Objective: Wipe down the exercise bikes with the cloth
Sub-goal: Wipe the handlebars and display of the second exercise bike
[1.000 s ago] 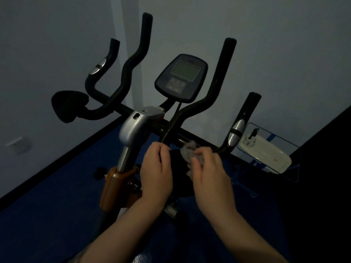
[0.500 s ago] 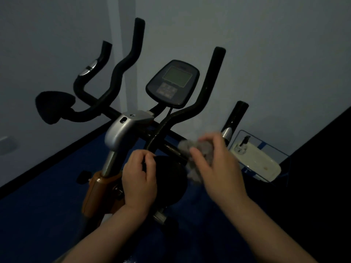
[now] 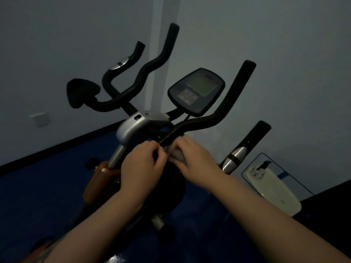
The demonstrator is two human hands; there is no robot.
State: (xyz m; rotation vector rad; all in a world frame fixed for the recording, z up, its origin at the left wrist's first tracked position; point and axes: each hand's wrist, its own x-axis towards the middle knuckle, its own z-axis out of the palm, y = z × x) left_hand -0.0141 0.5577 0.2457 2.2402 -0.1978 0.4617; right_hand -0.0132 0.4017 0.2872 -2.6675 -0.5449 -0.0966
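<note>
The cloth [image 3: 175, 154] is bunched between both hands at the base of the exercise bike's right handlebar [image 3: 191, 124]; the right hand [image 3: 197, 158] pinches it, the left hand [image 3: 144, 164] curls beside it, grip unclear. It seems to be re-folded; next, rub the bar

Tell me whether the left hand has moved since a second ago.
Yes. The left hand rose from the dark pad toward the handlebar stem, meeting the cloth.
</note>
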